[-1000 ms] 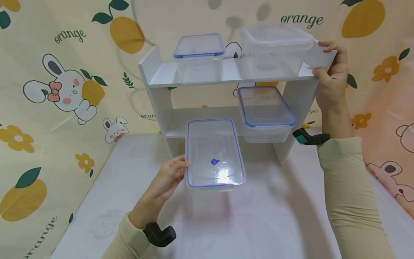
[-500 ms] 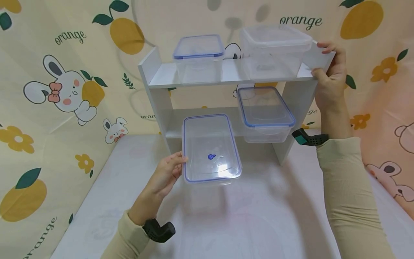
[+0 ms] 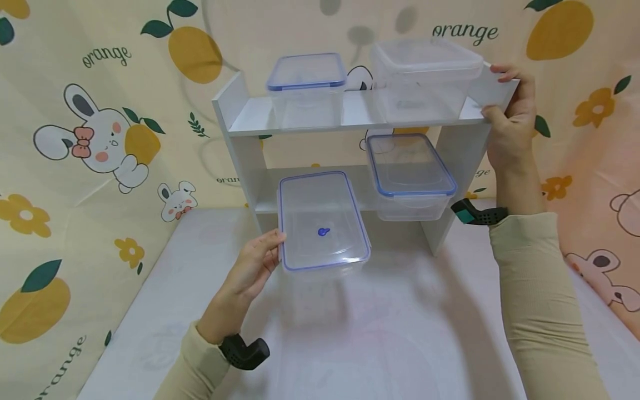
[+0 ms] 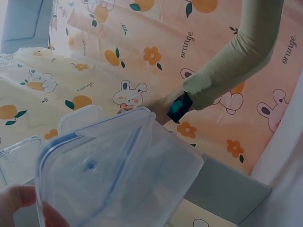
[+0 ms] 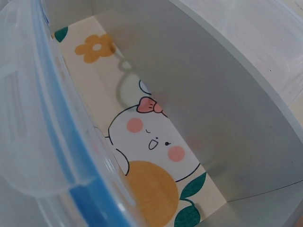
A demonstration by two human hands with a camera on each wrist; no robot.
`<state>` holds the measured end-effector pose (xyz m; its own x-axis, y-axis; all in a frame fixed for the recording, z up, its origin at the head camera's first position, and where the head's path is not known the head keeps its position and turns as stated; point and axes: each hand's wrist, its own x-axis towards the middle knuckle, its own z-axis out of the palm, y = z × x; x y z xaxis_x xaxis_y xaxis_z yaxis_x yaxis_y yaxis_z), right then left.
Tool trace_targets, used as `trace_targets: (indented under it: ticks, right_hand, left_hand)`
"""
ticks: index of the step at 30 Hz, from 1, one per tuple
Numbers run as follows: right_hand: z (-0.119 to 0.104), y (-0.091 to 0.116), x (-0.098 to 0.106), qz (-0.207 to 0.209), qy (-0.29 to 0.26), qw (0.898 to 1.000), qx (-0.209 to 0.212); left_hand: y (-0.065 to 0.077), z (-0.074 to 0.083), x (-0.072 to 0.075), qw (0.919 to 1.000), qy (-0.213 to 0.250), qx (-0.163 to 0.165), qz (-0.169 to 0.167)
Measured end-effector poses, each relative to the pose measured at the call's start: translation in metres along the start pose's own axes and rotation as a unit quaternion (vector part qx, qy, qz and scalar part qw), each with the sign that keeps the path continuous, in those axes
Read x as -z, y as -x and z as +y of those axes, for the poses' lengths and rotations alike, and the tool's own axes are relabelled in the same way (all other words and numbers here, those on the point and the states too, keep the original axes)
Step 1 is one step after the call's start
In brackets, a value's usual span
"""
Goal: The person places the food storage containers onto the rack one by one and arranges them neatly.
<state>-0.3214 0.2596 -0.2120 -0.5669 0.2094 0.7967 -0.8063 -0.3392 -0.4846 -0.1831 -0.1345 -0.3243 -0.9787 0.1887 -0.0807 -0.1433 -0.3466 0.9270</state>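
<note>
My left hand (image 3: pixel 256 263) grips the left edge of a clear lidded food container (image 3: pixel 322 219) with a blue-edged lid, held in front of the shelf's lower board. In the left wrist view the same container (image 4: pixel 165 175) appears tilted, with thumb and fingertips at its edge. My right hand (image 3: pixel 515 119) holds the upper right side of the white shelf unit (image 3: pixel 295 189). On that unit's lower board, at the right, sits a second blue-rimmed container (image 3: pixel 414 166), jutting past the front edge. The right hand is out of sight in the right wrist view.
On the top board stand a blue-lidded container (image 3: pixel 306 91) at the left and a larger clear-lidded one (image 3: pixel 425 83) at the right. A white tabletop (image 3: pixel 390 333) lies below. A printed cloth (image 3: pixel 100 233) hangs behind and at the sides.
My left hand has lifted the container up and slightly left, closer to the shelf's lower board. The right hand and the other containers have stayed in place.
</note>
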Motion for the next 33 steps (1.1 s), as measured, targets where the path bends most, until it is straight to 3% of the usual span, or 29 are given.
trace_targets:
  ticks: [12,19,33]
  right_hand:
    - [-0.001,0.001,0.001,0.001,0.019,1.000,0.006]
    - [-0.001,0.000,0.000,-0.001,0.024,1.000,0.005]
    - [0.001,-0.001,0.002,-0.002,0.018,1.000,0.002]
  left_hand:
    - [-0.004,0.003,0.000,0.9997,-0.003,-0.014,0.021]
    - [-0.009,0.004,-0.001,0.9989,0.007,-0.013,0.045]
    - [-0.017,0.007,0.001,0.9979,0.023,-0.004,0.060]
